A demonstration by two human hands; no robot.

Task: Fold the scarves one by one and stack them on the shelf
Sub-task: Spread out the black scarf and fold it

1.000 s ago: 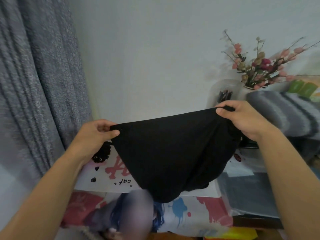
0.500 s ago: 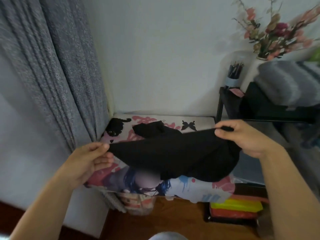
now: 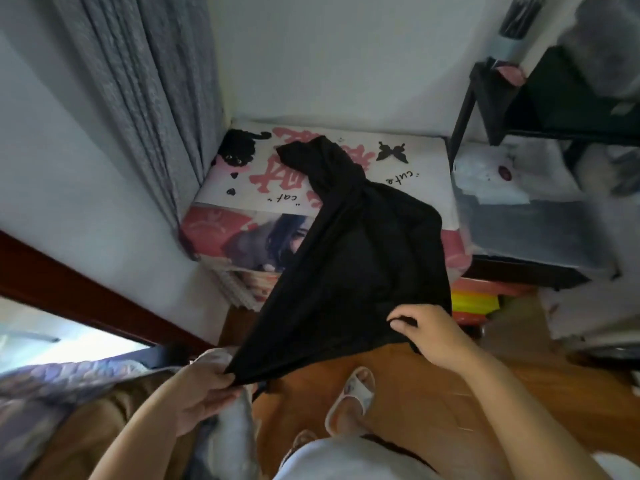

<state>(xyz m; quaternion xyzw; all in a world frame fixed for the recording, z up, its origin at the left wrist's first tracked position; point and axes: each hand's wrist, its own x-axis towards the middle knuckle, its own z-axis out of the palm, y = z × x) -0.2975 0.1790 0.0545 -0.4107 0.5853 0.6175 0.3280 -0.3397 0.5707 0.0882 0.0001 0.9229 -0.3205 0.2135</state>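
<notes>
A black scarf stretches from the printed box top down toward me. Its far end lies bunched on the box, near the pink lettering. My left hand pinches the scarf's near left corner. My right hand grips the near right edge, fingers curled over the cloth. The near edge hangs taut between both hands above the wooden floor. A black shelf unit stands at the upper right, with a blurred grey striped cloth on top of it.
A grey curtain hangs at the left beside the box. Grey plastic-covered bins sit right of the box. Yellow and red items lie on the floor. A patterned bedcover is at the lower left. My slippered foot is below.
The view has tilted downward. Both hands have dropped and pulled back toward me, and the scarf's far end has settled on the printed box top.
</notes>
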